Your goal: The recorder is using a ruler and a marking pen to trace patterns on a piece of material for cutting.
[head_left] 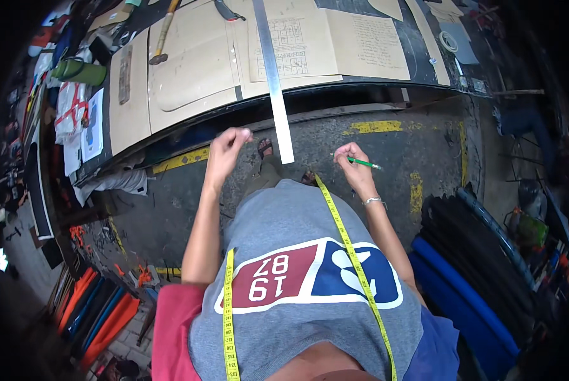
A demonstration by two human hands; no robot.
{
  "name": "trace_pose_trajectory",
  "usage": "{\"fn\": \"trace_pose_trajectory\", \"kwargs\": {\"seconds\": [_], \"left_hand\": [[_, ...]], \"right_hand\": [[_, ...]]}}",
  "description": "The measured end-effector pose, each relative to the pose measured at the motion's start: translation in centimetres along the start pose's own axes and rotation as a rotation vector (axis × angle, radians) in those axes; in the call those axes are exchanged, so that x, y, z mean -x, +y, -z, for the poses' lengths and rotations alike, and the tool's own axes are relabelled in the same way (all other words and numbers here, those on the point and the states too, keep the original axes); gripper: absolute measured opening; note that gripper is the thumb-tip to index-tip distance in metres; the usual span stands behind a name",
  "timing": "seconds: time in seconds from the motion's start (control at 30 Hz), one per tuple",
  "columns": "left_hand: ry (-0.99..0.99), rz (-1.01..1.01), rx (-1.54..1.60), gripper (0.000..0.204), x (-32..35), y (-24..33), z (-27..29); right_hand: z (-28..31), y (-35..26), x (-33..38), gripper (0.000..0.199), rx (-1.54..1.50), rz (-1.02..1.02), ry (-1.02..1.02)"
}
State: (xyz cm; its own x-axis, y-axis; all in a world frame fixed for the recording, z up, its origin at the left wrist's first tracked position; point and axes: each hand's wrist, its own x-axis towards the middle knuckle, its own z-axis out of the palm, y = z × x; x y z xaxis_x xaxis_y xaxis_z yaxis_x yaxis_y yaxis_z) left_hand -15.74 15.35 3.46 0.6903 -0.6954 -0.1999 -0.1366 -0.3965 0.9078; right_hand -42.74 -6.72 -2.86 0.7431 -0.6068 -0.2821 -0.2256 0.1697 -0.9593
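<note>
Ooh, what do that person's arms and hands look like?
The left hand and right hand wear no gloves. The left sleeve is short and red, the right sleeve short and blue. A thin silvery bracelet goes round the right wrist.

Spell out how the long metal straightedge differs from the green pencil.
Size: the metal straightedge is far longer and broader than the slim green pencil.
Colour: the straightedge is silvery, while the pencil has a green barrel.
Support: the straightedge lies across the table, its near end jutting past the edge; the pencil is held in the right hand.
Shared: both are straight and narrow for their length.
</note>
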Motion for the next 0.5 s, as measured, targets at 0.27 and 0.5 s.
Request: {"fn": "trace_pose_trajectory", "kwargs": {"seconds": [0.27, 0.5], "left_hand": [[0.053, 0.067, 0.417, 0.044, 6.9, 3.5, -0.3], [-0.365, -0.352, 0.480, 0.024, 7.3, 16.8, -2.8]], "right_hand": [[-0.7, 1.4, -1.1, 0.004, 0.112, -0.053, -0.206], [-1.1, 2.8, -0.4, 0.006, 0.126, -0.076, -0.191]]}}
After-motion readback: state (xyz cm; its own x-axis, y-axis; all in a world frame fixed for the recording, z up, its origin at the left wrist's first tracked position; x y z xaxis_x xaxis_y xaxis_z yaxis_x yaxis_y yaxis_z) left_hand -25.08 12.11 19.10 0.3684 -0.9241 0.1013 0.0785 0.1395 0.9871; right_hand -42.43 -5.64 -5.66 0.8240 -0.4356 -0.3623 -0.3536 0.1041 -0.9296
